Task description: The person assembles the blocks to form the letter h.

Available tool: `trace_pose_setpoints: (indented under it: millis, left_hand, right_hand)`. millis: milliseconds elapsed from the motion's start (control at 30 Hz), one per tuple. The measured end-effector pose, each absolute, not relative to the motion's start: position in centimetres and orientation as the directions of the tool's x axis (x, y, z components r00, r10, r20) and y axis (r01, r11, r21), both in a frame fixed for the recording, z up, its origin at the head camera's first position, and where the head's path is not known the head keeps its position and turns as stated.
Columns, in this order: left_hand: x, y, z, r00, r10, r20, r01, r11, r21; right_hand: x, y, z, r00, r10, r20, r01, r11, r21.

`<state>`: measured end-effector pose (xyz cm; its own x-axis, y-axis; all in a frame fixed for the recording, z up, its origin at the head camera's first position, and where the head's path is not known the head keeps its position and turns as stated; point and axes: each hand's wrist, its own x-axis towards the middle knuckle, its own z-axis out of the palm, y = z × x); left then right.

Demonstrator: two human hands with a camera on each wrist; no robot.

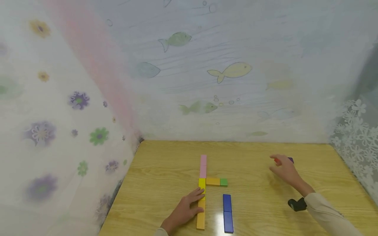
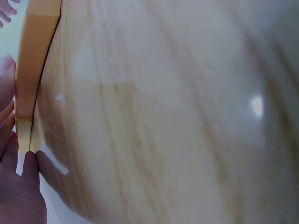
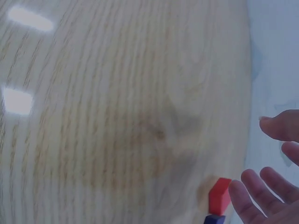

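Note:
My left hand [image 1: 189, 206] lies along a column of blocks. Its fingertips touch the yellow block [image 1: 202, 182], and the thumb reaches over the orange block [image 1: 200, 219]. The left wrist view shows the orange block [image 2: 32, 65] large, with fingertips at its side. Over at the table's right, my right hand [image 1: 286, 168] hovers with fingers spread beside a red block [image 3: 219, 196]. A dark blue block [image 3: 214, 219] sits right by the red one; in the head view the hand partly covers both. Nothing is gripped in the right wrist view.
Two pink blocks [image 1: 203, 166] extend the column toward the wall. An orange block [image 1: 213, 181] and a green block [image 1: 223, 182] branch off rightward. Two blue blocks [image 1: 227, 213] lie end to end nearby. A black object [image 1: 296, 204] shows beside the right cuff. Patterned walls border the table [image 1: 251, 164].

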<state>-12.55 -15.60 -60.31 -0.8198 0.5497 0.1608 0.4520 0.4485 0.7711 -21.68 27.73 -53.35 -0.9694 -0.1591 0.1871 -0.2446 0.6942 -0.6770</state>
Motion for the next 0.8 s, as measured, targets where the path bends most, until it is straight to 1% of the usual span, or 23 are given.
trace_pose_setpoints:
  millis: [233, 400, 567, 733, 800]
  left_hand:
    - [-12.5, -15.6, -60.3, -0.817, 0.551, 0.171, 0.464, 0.45, 0.763]
    - [-12.6, -15.7, -60.3, -0.819, 0.546, 0.174, 0.465, 0.455, 0.759]
    - [-12.6, -15.7, -60.5, -0.816, 0.55, 0.178, 0.472, 0.457, 0.754]
    - [-12.5, -15.7, -60.4, -0.819, 0.551, 0.162, 0.46, 0.459, 0.76]
    - [-12.5, -15.7, -60.4, -0.821, 0.548, 0.157, 0.456, 0.465, 0.759]
  right_hand:
    - [-22.2, 28.7, -55.0, -0.978, -0.134, 0.162, -0.209, 0.714, -0.668]
    - [-23.1, 29.2, -56.1, -0.976, -0.137, 0.167, -0.213, 0.732, -0.648]
    - [-24.1, 30.0, -57.5, -0.983, -0.09, 0.158, -0.169, 0.772, -0.613]
    - [-24.5, 30.3, -58.0, -0.99, -0.032, 0.135, -0.109, 0.786, -0.608]
    - [-24.6, 30.3, -58.0, -0.989, -0.024, 0.147, -0.109, 0.789, -0.605]
